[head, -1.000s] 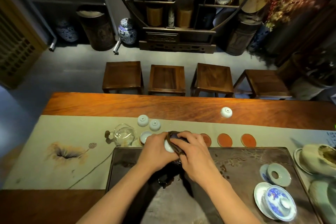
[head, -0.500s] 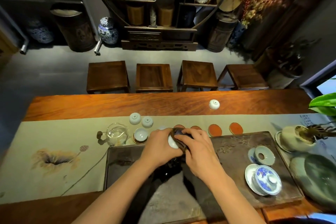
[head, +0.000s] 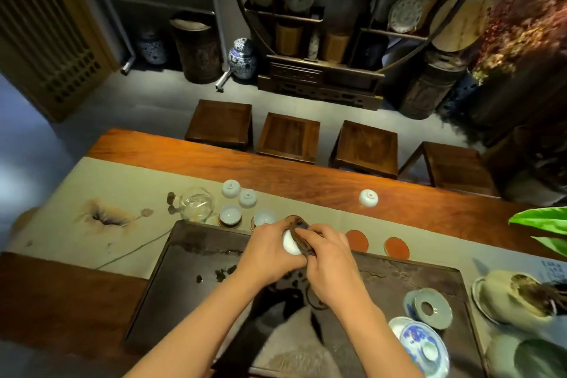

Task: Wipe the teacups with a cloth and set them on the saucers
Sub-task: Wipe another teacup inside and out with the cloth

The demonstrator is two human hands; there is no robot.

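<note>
My left hand (head: pixel 270 250) grips a small white teacup (head: pixel 291 244) over the far edge of the dark tea tray (head: pixel 190 267). My right hand (head: pixel 329 261) presses a dark brown cloth (head: pixel 299 235) against the cup. Two pale cups (head: pixel 230 214) (head: pixel 264 218) stand upright on saucers left of my hands. Two more cups (head: pixel 230 188) (head: pixel 247 197) sit upside down behind them. Another upside-down cup (head: pixel 368 197) rests on the bare wood at the far right. Two bare orange saucers (head: pixel 356 240) (head: pixel 397 248) lie to the right; one saucer (head: pixel 294 219) is partly hidden by the cloth.
A glass pitcher (head: pixel 196 204) stands left of the cups on the beige runner (head: pixel 107 187). A blue-and-white lidded bowl (head: pixel 420 345) and a ring-shaped lid rest (head: pixel 429 307) sit at the tray's right end, with a ceramic vessel (head: pixel 515 298) and plant leaves (head: pixel 543 224) beyond. Several wooden stools (head: pixel 288 135) line the table's far side.
The head view has swung, so the table shifts in frame. Both hands stay together on the cup and cloth, with small turning of the cloth around the cup.
</note>
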